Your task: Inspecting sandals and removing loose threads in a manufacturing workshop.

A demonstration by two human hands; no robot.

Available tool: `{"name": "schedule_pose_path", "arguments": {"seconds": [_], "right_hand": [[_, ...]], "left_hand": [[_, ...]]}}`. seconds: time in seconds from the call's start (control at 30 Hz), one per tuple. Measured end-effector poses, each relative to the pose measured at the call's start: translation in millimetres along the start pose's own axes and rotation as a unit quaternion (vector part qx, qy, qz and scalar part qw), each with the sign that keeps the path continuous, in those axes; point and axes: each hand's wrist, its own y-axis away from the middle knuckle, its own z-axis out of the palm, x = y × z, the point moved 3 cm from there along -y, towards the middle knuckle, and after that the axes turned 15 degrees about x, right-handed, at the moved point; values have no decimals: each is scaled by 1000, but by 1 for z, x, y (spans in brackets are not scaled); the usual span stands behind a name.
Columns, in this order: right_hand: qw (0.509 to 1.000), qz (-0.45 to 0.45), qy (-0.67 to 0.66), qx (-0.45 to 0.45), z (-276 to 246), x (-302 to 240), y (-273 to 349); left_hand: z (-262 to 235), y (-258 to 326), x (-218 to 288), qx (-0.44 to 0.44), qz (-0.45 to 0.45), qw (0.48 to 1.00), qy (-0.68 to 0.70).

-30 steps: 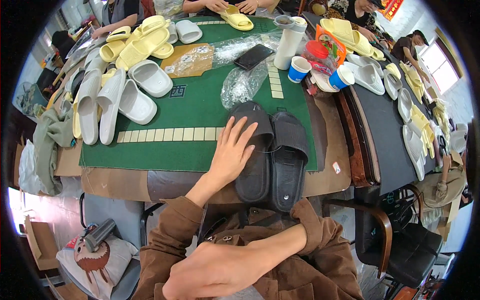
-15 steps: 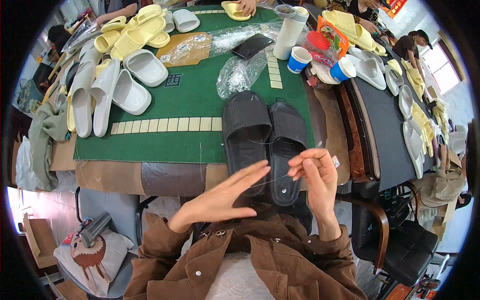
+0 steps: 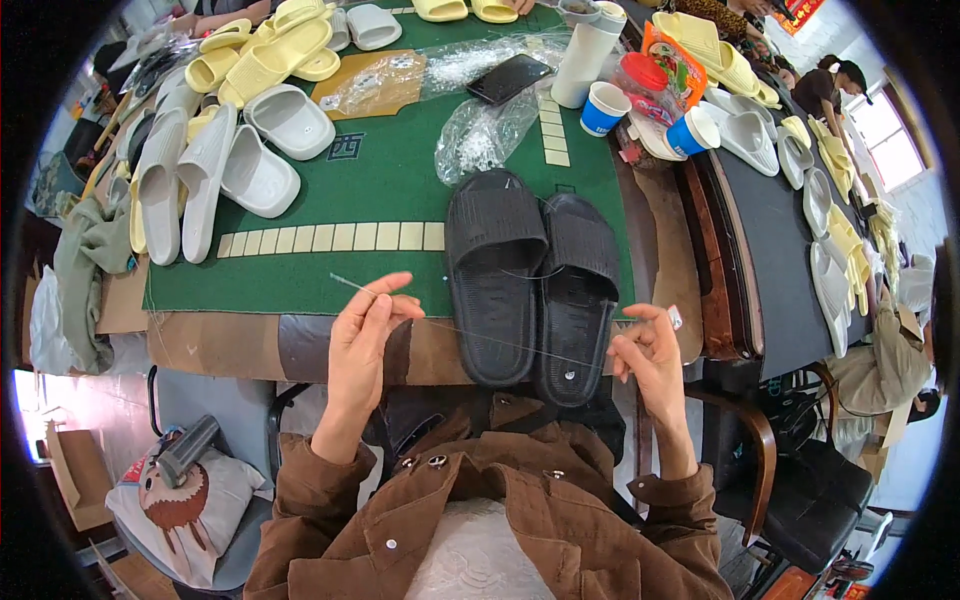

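At the near edge of the table [image 3: 230, 340], just above the brown jacket [image 3: 500, 520], the left hand [image 3: 368, 330] is raised with thumb and forefinger pinched shut on one end of a thin clear strand [image 3: 470, 335], the other fingers curled loosely behind. The strand runs slanting down to the right, passing over the heels of the pair of black slides [image 3: 530, 285], to the right hand [image 3: 648, 355], which is half closed with its fingertips drawn together on the far end; a short free tail sticks out past the left fingers towards the green mat [image 3: 380, 190]. By the look of it the strand is nearly weightless, smooth and slippery, springy rather than limp, and easy to lose sight of against the dark rubber, so a tight pinch close to each end seems the only sure hold. The slides lie side by side, soles down, toes pointing away, half on the mat and half over the table's edge; they look soft, bendy and light, best taken by the strap or heel. Farther out lie white slides [image 3: 240, 160], yellow slides [image 3: 270, 55], a crumpled clear bag [image 3: 480, 135], a dark phone [image 3: 508, 78] and paper cups [image 3: 604, 108].
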Motion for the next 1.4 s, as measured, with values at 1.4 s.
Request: {"name": "schedule_pose_path", "arguments": {"seconds": [1.4], "right_hand": [[920, -123, 359, -98, 85, 17, -73]], "left_hand": [[116, -38, -42, -128, 250, 813, -509]]}}
